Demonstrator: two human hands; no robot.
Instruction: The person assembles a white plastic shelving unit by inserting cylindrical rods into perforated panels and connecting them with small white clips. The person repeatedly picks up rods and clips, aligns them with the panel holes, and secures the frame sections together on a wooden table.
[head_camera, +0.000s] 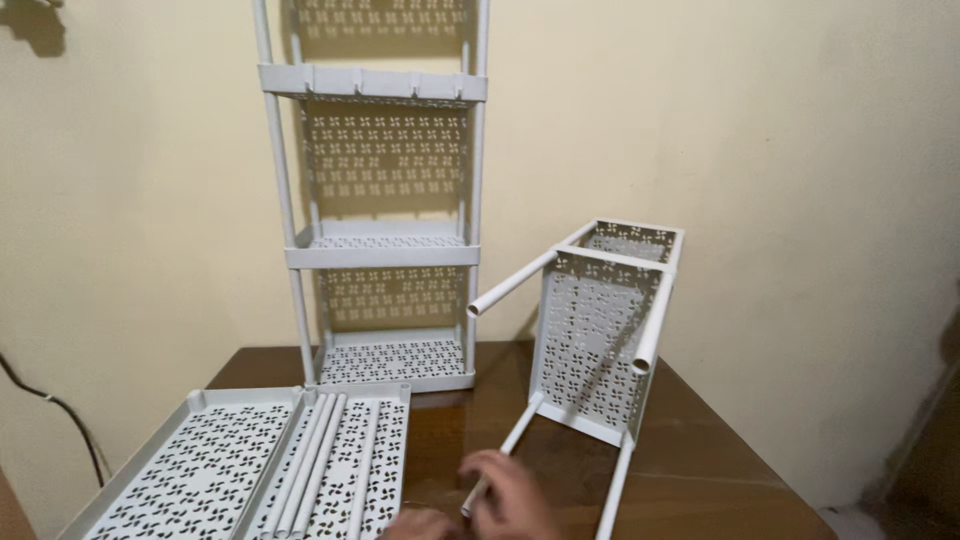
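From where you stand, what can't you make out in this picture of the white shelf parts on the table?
Head view only:
- Left hand: mostly cut off by the bottom edge; grip unclear.
- Right hand: blurred, around the end of a white tube; the fingers can't be told apart.
- Tall rack: top cut off by the upper edge.
- Flat trays: near ends run out of frame.

A dark brown wooden table carries everything. Beyond the hands, at its far edge, stands a tall white perforated rack. Up and to the right of them a single shelf unit lies tipped on its side. To their left rest flat perforated trays with loose white tubes on top.
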